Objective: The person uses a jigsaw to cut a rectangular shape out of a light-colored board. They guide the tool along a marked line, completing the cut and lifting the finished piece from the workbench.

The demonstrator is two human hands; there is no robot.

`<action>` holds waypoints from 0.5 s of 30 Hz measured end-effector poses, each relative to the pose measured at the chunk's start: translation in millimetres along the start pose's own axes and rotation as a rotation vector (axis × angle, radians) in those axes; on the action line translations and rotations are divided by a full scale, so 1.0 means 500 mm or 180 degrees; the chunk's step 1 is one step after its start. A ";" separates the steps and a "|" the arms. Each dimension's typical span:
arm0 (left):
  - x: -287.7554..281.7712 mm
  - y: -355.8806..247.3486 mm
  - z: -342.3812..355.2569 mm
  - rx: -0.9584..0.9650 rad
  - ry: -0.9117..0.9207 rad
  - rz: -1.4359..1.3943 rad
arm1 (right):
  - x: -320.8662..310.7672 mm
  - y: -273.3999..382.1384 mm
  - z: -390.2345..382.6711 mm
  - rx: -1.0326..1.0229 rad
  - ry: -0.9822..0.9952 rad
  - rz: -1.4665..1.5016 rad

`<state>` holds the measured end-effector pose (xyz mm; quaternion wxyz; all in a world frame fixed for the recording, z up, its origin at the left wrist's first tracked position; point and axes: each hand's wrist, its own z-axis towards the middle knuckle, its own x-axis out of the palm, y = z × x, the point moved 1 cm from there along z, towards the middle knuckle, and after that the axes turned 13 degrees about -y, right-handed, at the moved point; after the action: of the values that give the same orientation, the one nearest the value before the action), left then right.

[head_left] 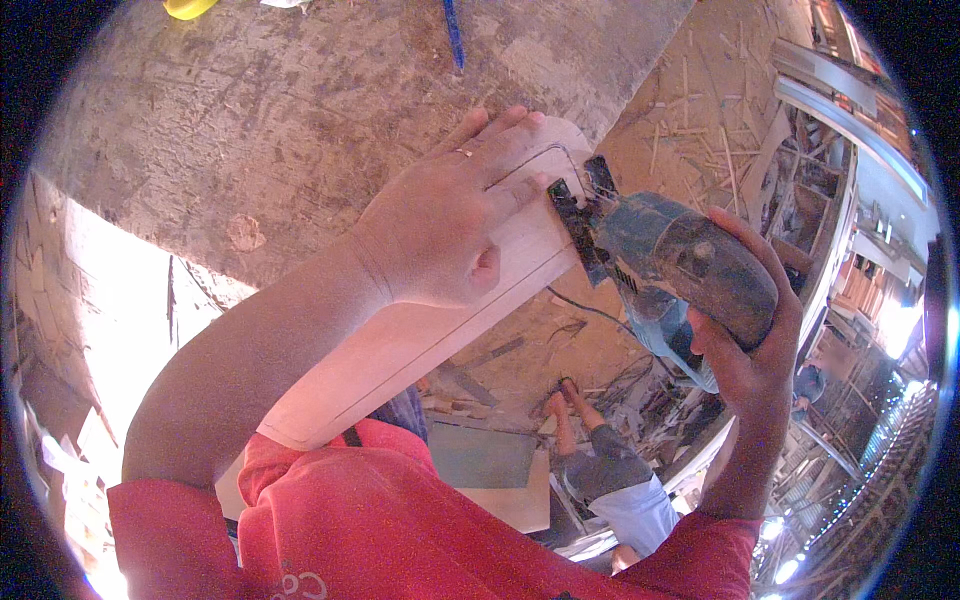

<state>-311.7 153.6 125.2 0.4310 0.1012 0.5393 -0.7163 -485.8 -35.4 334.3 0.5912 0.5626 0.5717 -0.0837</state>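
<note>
My left hand (435,220) lies across the pale wooden board (390,365), fingers stretched out and spread, thumb bent. The board runs diagonally from the worn worktop (230,120) down toward my red shirt and carries drawn lines along its length. My right hand (745,350) grips a dusty teal jigsaw (690,270), whose black shoe sits on the board's right edge beside my left fingertips. A bent metal rod loops from the saw over the board. A blue pen-like stick (452,35) lies on the worktop above my hands.
A co-worker's bare legs and shorts (610,460) show below the board; another person (808,390) is at the right. Wood offcuts (700,130) and a cable (590,305) lie on the floor. Cluttered shelving stands at the right. A yellow object (188,8) is at the top left.
</note>
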 end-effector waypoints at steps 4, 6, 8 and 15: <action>-0.003 -0.002 -0.003 -0.0040 0.0037 -0.0022 | -0.001 -0.003 0.000 -0.0054 0.0029 0.0009; -0.001 -0.002 -0.004 -0.0041 0.0020 -0.0015 | -0.002 -0.004 0.001 -0.0102 0.0023 -0.0072; 0.004 -0.001 -0.004 -0.0017 -0.0010 -0.0001 | 0.001 0.002 0.000 -0.0119 0.0013 -0.0158; -0.004 -0.003 -0.010 0.0089 -0.0133 0.0072 | 0.011 -0.023 -0.005 -0.0403 -0.0060 0.0021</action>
<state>-313.0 158.8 125.5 0.4488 0.0982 0.5190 -0.7208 -494.0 -34.4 324.5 0.6313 0.5252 0.5684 -0.0508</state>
